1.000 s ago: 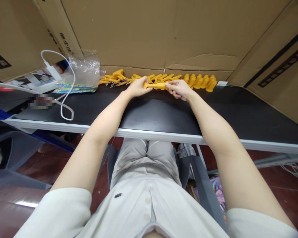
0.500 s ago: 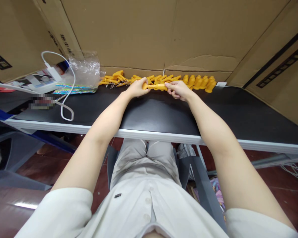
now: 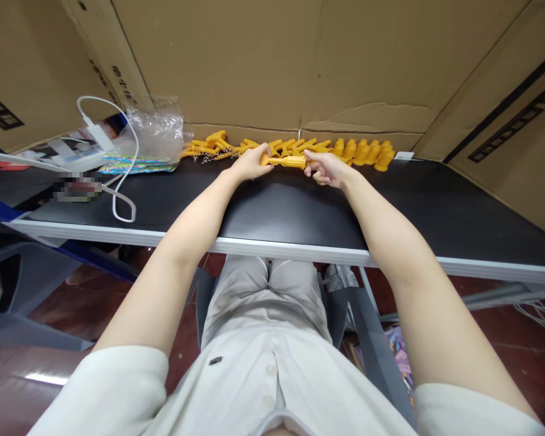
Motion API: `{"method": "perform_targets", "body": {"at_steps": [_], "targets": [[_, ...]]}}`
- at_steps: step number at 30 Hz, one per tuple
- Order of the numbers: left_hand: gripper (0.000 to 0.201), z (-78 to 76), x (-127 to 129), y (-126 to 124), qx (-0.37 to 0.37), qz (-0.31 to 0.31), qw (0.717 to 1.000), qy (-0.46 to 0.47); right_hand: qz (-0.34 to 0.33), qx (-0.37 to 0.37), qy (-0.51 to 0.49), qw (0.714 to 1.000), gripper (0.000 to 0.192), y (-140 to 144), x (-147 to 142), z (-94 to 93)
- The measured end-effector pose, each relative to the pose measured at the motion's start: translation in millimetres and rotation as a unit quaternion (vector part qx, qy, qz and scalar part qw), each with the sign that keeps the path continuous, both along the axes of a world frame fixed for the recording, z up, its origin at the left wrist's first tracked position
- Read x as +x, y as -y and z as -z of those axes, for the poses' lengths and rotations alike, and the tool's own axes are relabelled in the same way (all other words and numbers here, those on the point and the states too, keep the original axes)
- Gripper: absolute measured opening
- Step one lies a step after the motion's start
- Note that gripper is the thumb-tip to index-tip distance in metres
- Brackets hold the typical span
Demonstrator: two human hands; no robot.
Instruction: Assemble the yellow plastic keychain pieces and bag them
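Between my hands is a yellow plastic corkscrew, its handle end in my left hand and its bottle-shaped sleeve pointing right. The left fingers and thumb are closed round the handle end. At the sleeve's right end is my right hand, its thumb and curled fingers touching the rim; the exact grip is partly hidden. Behind the hands lies a row of yellow corkscrew handles, with metal spirals showing at the left. Several yellow sleeves stand in rows to the right.
A black table with a pale metal edge runs before me, backed by a cardboard wall. At the left lie a clear plastic bag, colourful packets and a white cable. A small white piece lies beyond the sleeves.
The right fingers have shifted slightly to the right along the sleeve and loosened, so more of its end shows. The left hand has kept its place on the handle.
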State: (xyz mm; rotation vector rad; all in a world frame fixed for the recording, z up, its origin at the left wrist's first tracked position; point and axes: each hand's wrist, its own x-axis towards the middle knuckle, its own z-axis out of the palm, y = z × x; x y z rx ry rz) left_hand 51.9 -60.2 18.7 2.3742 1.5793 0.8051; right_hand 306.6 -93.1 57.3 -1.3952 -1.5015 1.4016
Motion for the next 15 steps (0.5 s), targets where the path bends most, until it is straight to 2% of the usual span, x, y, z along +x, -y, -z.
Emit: {"method": "perform_targets", "body": {"at_steps": [8,11,15], "targets": [[0.037,2.8,-2.5,-3.4,-0.019,0.006,1.0,0.017,-0.005,0.022,0.0,1.0,0.029,0.7,0.6,3.3],[0.042,4.2,-3.5,-5.1,-0.009,0.013,1.0,0.008,-0.001,0.025,-0.009,1.0,0.021,1.9,-1.9,3.2],[0.075,8.2,-9.5,-12.6,0.027,0.034,0.998,0.037,0.043,0.043,-0.059,0.996,0.017,-0.7,0.1,-4.7]]}}
